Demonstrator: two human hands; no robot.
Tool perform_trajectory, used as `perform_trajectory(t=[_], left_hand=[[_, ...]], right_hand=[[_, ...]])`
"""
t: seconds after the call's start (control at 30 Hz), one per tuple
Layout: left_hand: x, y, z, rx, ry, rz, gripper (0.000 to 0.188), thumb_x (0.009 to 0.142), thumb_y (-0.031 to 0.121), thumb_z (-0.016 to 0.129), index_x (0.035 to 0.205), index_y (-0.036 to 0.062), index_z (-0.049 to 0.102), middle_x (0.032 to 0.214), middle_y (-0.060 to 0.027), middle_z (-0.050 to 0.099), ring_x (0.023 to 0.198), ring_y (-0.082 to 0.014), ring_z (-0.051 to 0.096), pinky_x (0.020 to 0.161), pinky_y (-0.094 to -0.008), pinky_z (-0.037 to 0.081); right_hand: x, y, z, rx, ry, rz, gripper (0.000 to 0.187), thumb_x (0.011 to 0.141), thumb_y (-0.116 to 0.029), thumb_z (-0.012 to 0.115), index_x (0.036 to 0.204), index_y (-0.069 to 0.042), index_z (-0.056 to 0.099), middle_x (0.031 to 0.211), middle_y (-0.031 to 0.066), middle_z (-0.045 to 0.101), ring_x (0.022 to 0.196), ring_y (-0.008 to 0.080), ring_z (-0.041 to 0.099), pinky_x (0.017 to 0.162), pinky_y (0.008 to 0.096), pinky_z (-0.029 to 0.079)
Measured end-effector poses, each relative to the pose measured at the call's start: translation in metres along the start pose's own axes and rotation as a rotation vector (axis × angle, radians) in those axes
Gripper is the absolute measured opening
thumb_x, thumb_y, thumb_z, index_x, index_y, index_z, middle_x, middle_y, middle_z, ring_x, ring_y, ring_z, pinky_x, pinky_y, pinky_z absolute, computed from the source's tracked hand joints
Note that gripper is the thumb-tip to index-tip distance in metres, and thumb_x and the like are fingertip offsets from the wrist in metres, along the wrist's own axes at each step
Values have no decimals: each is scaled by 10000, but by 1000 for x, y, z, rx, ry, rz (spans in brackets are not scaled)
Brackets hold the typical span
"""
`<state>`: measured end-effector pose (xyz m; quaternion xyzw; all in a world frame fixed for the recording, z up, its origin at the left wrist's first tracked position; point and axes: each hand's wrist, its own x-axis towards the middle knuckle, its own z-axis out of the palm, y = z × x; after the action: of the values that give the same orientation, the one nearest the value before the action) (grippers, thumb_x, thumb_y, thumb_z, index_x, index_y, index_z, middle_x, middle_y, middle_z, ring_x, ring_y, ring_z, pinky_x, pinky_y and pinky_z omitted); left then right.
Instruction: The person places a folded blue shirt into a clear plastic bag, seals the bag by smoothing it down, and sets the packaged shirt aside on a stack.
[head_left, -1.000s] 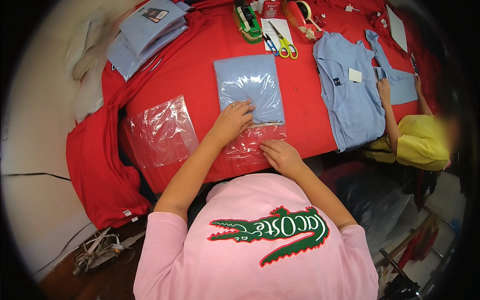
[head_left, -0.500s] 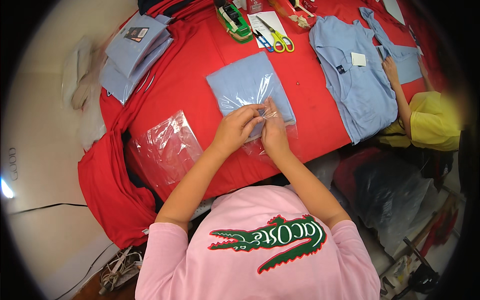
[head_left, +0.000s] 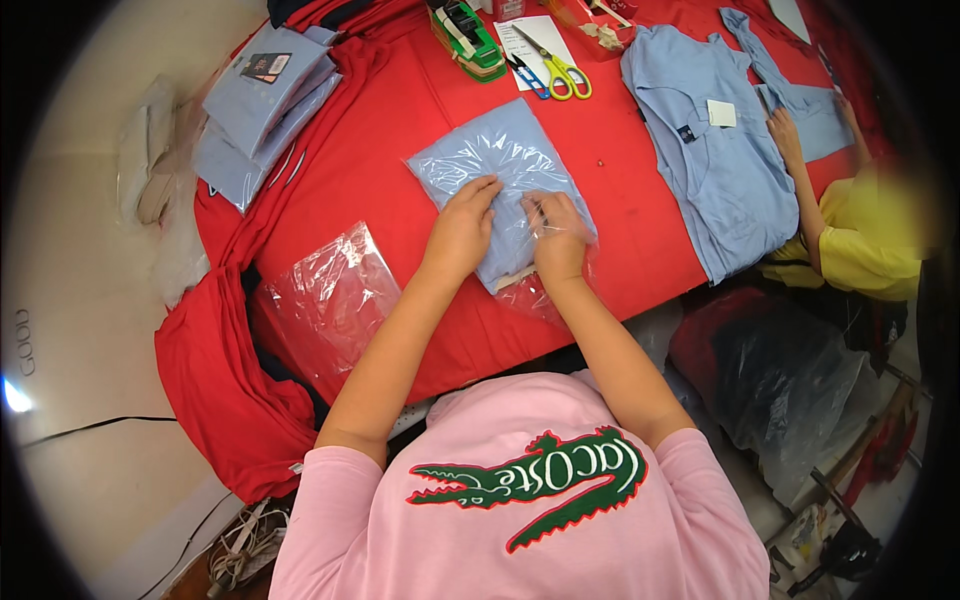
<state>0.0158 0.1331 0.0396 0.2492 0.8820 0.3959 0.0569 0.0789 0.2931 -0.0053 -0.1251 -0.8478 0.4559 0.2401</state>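
- Lying at far left on the red table covering (head_left: 400,120): stack of bagged light-blue shirts (head_left: 262,110), well apart from both hands.
- Lying flat near the front edge, left of the left forearm: empty clear plastic bags (head_left: 335,295), untouched.
- Pressing down on the bagged folded light-blue shirt (head_left: 490,170): left hand (head_left: 462,228), fingers spread flat, not gripping anything.
- Sitting at table centre, rotated slightly against the table edge: the folded shirt inside its clear bag, directly beneath both hands.
- Pinching the bag film at the shirt's near right edge: right hand (head_left: 557,238), fingers curled onto the plastic.
- Protruding past the shirt toward the front edge, below the right hand: open bag end (head_left: 530,295).
- Lying at the far side of the table: green tape dispenser (head_left: 465,35), then yellow-handled scissors (head_left: 558,70) on a paper sheet.
- Lying spread open at right: unfolded light-blue shirt (head_left: 715,160).
- Resting on that shirt's sleeve at far right: another person's hand (head_left: 785,135), yellow sleeve behind it.
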Motion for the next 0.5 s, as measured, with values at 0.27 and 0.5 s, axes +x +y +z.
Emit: perform_trajectory(t=[0.27, 0.5], left_hand=[[1, -7, 8, 34, 46, 40, 424, 970, -77, 626, 1378, 9, 706, 1468, -146, 665, 1301, -363, 666, 1092, -399, 558], [-3, -5, 4, 53, -33, 33, 419, 997, 6, 611, 1409, 0, 687, 1537, -194, 618, 1424, -399, 568, 1218, -451, 459]], right_hand=[[-17, -3, -25, 63, -148, 35, 80, 949, -47, 724, 1016, -4, 723, 966, 185, 673, 847, 359, 679, 746, 437, 540], [-113, 20, -164, -61, -587, -162, 131, 953, -135, 725, 904, -22, 680, 988, 124, 682, 927, 356, 670, 787, 463, 513]])
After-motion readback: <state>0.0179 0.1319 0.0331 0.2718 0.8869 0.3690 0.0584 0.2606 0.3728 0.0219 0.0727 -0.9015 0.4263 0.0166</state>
